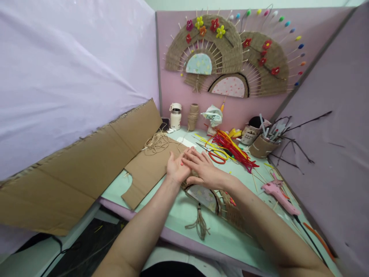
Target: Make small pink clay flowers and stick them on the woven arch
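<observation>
My left hand (176, 168) lies palm up with its fingers stretched out, and a small pinkish-red bit (182, 164) rests on its palm. Flat across it, palm down, is my right hand (205, 170) with its fingers extended over the left fingers. Whatever else lies between the two hands is hidden. Just below them sits a twine-woven fan (236, 215), partly covered by my right forearm. Its half-round patterned centre (203, 196) has a dark edge, and a twine tassel (199, 226) hangs toward the table's front.
Orange-handled scissors (217, 156) and red and yellow pipe cleaners (235, 152) lie beyond my hands. A pink glue gun (281, 197) is at right, near a holder (263, 147) with pens and twigs. Cut cardboard (152, 173) and loose twine (157, 143) are at left. Two fans (173, 54) hang behind.
</observation>
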Demonstrator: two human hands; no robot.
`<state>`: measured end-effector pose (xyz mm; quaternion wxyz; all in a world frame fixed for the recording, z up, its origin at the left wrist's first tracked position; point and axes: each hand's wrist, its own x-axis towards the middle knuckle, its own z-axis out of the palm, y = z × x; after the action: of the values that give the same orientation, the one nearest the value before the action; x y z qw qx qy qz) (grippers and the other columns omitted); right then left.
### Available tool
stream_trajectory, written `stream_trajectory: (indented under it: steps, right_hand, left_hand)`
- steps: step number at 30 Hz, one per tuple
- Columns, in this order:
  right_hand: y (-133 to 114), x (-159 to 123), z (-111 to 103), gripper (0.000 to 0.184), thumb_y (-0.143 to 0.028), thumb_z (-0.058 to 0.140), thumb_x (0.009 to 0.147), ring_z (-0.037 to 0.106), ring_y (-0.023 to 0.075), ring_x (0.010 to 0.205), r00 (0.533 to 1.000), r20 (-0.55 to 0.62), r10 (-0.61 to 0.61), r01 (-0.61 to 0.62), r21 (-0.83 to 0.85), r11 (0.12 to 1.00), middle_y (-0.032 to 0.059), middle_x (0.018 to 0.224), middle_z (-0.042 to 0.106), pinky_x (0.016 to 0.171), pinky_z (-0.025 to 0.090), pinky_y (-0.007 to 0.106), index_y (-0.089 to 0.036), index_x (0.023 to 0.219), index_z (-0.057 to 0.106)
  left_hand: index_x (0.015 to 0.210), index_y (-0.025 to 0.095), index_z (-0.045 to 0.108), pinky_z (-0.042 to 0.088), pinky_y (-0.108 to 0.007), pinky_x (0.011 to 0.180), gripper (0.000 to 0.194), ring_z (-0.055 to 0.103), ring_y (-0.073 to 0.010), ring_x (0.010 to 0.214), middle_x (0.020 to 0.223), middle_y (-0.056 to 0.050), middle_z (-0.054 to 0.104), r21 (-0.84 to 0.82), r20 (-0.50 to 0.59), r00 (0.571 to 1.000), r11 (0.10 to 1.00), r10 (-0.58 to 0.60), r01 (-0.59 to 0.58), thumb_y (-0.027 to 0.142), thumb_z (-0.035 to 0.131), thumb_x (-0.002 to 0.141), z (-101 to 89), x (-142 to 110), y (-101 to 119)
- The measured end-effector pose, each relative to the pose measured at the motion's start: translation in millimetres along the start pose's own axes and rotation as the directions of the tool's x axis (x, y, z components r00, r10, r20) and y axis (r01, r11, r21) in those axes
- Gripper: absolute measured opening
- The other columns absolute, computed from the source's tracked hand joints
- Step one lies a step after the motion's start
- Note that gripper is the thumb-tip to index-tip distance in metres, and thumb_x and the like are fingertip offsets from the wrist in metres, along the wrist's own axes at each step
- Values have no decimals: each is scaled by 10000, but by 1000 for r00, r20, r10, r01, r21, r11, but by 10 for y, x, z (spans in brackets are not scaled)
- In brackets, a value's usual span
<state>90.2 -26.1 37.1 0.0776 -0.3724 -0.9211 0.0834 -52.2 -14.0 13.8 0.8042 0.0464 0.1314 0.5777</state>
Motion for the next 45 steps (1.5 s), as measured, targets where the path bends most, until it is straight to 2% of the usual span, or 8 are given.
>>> stream_trajectory:
  steps: [5,10,14,19,24,29,39,45]
  right_hand:
    - [28,4,-4,829,-709,432,835,24,351,1460,994,-59,93,-97,-62,993,101,1592,153,1142,48,605,-229,1494,284]
    - [-20,-9,-40,856,-723,412,834,29,342,1462,999,16,33,-33,-15,999,93,1593,148,1144,51,602,-217,1505,249]
    - [-6,-28,-80,852,-737,422,820,18,347,1462,998,-11,60,-60,-30,998,90,1599,123,1146,40,596,-231,1492,289]
    - [-1,-27,-63,878,-740,436,811,34,354,1459,999,-18,43,-44,-28,999,102,1591,158,1143,51,607,-220,1499,269]
    - [-41,-43,-100,809,-723,461,813,36,355,1459,999,-21,49,-50,-45,998,92,1598,126,1145,49,600,-249,1461,362]
    - [-54,-30,-77,870,-743,459,798,47,358,1457,999,-1,48,-48,-41,998,93,1593,153,1142,58,610,-246,1492,288]
    - [-47,-24,-66,866,-738,446,808,50,358,1458,997,-14,80,-80,-45,996,110,1591,154,1146,66,595,-232,1493,289]
    - [-60,-46,-102,828,-728,458,811,31,356,1460,998,28,54,-54,-7,999,81,1603,101,1140,77,603,-288,1490,282]
  left_hand:
    - [1344,117,456,490,-502,946,748,556,-316,1201,1348,-217,520,-33,50,998,999,-33,35,666,242,883,-25,7,-29]
    - [1370,59,418,500,-457,951,830,536,-316,1228,1357,-232,507,-22,105,992,998,-64,67,693,225,871,-55,12,-9]
    - [1389,21,382,538,-364,892,871,538,-287,1230,1355,-254,500,-33,95,995,999,-4,7,699,218,868,-52,18,30]
    - [1388,19,378,532,-407,908,889,561,-310,1197,1370,-259,479,-14,104,993,998,-54,56,715,240,852,-35,8,3]
    - [1374,16,383,552,-364,869,857,557,-289,1201,1325,-259,517,-63,94,996,998,8,-2,693,247,867,-62,18,46]
    - [1308,75,469,551,-423,861,803,597,-308,1135,1253,-230,572,-48,39,998,998,-47,49,708,284,850,-78,27,26]
    - [1286,69,486,513,-485,911,834,585,-336,1151,1251,-234,578,-27,64,995,996,-79,81,732,252,838,-49,8,-29]
    - [1279,69,480,549,-402,854,825,629,-277,1063,1194,-207,608,-61,47,997,996,-62,65,733,261,839,-69,20,1]
